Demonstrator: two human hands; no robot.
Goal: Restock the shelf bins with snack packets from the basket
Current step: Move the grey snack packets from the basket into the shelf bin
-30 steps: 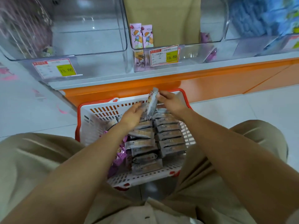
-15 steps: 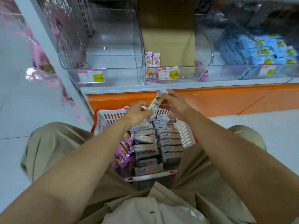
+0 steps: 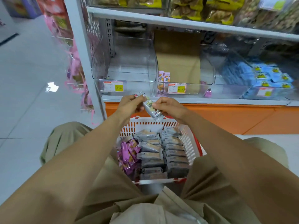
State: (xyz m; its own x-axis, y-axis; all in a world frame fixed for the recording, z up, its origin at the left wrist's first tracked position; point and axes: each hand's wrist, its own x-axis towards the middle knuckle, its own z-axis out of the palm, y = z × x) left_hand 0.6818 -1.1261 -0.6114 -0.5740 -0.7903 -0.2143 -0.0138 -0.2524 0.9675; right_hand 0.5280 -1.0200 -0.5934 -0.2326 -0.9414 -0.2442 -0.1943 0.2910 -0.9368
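Observation:
A grey snack packet hangs tilted above the far rim of the white and red basket. My left hand pinches its upper end and my right hand pinches its lower end. The basket sits on the floor between my knees, filled with rows of several grey packets and, on its left side, purple packets. Right behind my hands is the lowest shelf with a clear bin that looks almost bare, and a second clear bin with two pink packets at its front left.
Blue packets fill the bin to the right. A brown cardboard sheet stands in the middle bin. An orange base panel runs under the shelf. Yellow-green snack bags fill the shelf above. Pink goods hang at the shelf's left end.
Both hands have lifted the grey packet out of the basket toward the shelf, and my left hand has taken its upper end. My view has tilted up, showing more shelving.

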